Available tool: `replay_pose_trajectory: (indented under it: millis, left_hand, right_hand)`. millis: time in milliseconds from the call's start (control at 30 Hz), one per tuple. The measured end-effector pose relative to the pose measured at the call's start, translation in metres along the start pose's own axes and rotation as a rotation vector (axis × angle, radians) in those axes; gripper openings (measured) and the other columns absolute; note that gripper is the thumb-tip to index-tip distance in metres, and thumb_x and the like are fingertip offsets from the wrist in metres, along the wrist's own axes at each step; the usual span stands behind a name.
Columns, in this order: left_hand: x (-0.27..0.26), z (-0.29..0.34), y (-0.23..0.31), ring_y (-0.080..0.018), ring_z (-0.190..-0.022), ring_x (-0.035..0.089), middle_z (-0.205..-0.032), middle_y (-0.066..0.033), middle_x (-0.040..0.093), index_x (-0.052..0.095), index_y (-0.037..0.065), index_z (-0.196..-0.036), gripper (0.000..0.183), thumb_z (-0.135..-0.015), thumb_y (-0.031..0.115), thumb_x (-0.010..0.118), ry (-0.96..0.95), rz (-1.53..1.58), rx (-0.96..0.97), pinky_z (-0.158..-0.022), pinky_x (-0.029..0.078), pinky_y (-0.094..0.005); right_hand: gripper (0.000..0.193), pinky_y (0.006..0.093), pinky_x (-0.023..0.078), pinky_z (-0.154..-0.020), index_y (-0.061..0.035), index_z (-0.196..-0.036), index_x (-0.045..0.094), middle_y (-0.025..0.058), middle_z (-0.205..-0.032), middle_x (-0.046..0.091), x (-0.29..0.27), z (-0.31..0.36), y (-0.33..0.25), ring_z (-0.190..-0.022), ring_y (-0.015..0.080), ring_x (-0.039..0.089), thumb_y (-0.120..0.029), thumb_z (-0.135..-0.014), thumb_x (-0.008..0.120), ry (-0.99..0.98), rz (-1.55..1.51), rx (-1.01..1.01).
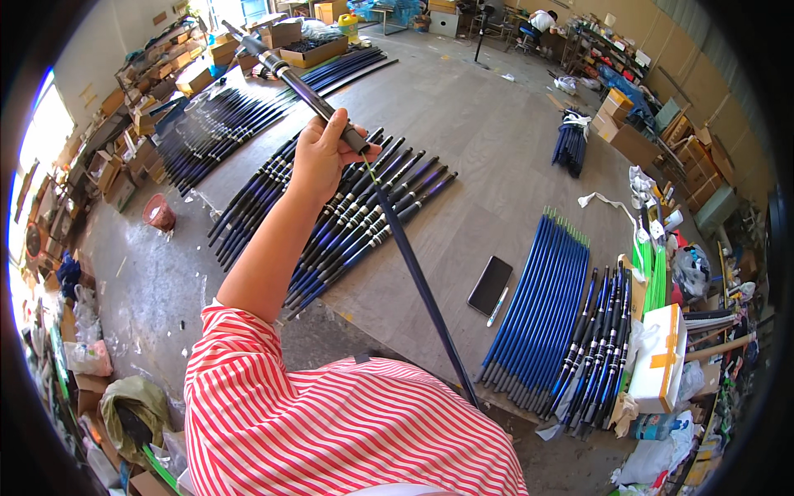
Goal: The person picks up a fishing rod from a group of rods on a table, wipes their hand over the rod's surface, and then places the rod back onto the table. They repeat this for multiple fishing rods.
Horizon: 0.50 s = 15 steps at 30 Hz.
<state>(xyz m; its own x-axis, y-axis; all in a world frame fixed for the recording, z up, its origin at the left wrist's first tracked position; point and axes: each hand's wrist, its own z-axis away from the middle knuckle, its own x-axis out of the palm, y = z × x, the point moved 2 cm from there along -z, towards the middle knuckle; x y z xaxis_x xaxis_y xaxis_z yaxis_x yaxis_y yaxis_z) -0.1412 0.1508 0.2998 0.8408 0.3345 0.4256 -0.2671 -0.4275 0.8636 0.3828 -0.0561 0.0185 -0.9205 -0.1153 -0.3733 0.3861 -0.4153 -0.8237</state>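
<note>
My left hand [327,153] is raised over the table, its fingers wrapped round the dark handle section [306,93] of a fishing rod, with silver and black fittings, slanting up to the far left. From that section's near end a thin yellow-green tip [370,168] runs to a long dark blue tube [418,277]. The tube slopes down toward my body, where its lower end is hidden. My right hand is out of view. Under my left forearm lies a wide row of dark rod sections [364,219] with white and silver bands.
Right on the table [471,132] are a smartphone [490,285], a pen [498,307], blue rod sections [538,306], banded rods [594,347] and a white foam box [657,358]. A tied bundle [571,142] lies farther back. A red bucket [159,212] stands left; someone [542,21] sits far back.
</note>
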Motion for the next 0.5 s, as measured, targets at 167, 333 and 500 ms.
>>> replay_pose_trajectory:
  millis: [167, 333, 500]
  left_hand:
    - [0.004, 0.003, -0.004, -0.0234, -0.048, 0.058, -0.066, -0.0099, 0.054, 0.034, 0.003, -0.09, 0.022, -0.09, 0.023, 0.044, 0.096, -0.117, 0.053, -0.045, 0.051, -0.0301]
    - [0.019, 0.016, -0.005, -0.0183, -0.041, 0.055, -0.058, -0.0055, 0.053, 0.036, 0.007, -0.093, 0.02, -0.091, 0.025, 0.043, 0.067, -0.23, 0.06, -0.035, 0.038, -0.022]
    - [0.025, 0.026, -0.009, -0.0187, -0.04, 0.053, -0.057, -0.0088, 0.052, 0.032, 0.004, -0.094, 0.019, -0.09, 0.019, 0.044, -0.003, -0.212, 0.075, -0.035, 0.041, -0.0247]
  right_hand:
    - [0.046, 0.0331, 0.016, -0.041, -0.0077, -0.048, 0.025, 0.0002, -0.043, 0.021, 0.006, 0.005, -0.02, -0.042, 0.0081, 0.017, -0.022, -0.081, 0.053, 0.002, -0.015, 0.037]
    - [0.045, 0.0329, 0.016, -0.041, -0.0077, -0.049, 0.025, 0.0, -0.043, 0.022, 0.007, 0.008, -0.024, -0.042, 0.0078, 0.017, -0.021, -0.082, 0.052, 0.004, -0.034, 0.027]
    - [0.046, 0.0326, 0.016, -0.041, -0.0075, -0.049, 0.025, -0.0006, -0.043, 0.022, 0.005, 0.005, -0.017, -0.042, 0.0077, 0.017, -0.022, -0.084, 0.05, 0.003, 0.026, -0.009]
